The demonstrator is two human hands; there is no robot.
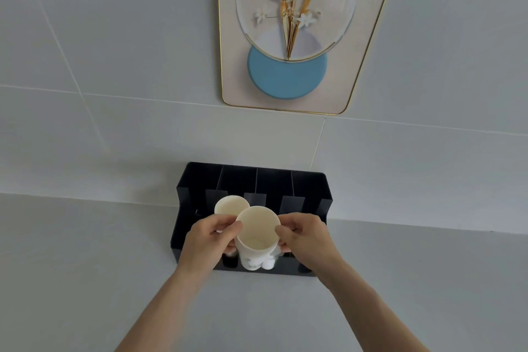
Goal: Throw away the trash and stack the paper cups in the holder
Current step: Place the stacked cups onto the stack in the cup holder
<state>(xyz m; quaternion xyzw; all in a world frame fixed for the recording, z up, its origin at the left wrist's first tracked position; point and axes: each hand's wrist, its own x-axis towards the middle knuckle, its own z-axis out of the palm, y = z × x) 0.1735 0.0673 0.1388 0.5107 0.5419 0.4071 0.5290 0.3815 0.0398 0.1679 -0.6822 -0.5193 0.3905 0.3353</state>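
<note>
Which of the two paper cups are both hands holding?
The nearer paper cup, pinched at its rim by the left hand and right hand. The farther cup sits behind it, over the black holder.

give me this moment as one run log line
both hands: left hand, right hand grip front paper cup | second cup behind | over black holder

Cream paper cups (257,233), black holder (303,183).
My grey surface (85,266); gold-framed wall picture (288,37) shows white flowers, blue circle.
</note>
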